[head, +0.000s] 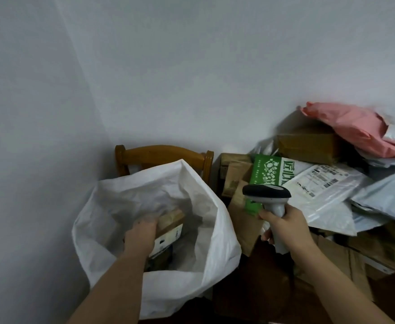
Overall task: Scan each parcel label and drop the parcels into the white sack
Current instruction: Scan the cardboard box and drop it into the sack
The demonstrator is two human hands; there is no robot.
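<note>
The white sack stands open at lower centre-left. My left hand reaches down into its mouth and grips a brown cardboard parcel with a white label on its side. More parcels lie dimly at the bottom of the sack. To the right of the sack my right hand holds a grey and black barcode scanner by its handle, head pointing left. Behind the scanner lies the parcel pile of boxes and mailer bags.
A wooden chair stands behind the sack against the white wall. The pile holds a green and white bag, a brown box, a pink mailer and grey mailers. Flat cardboard parcels lie at lower right.
</note>
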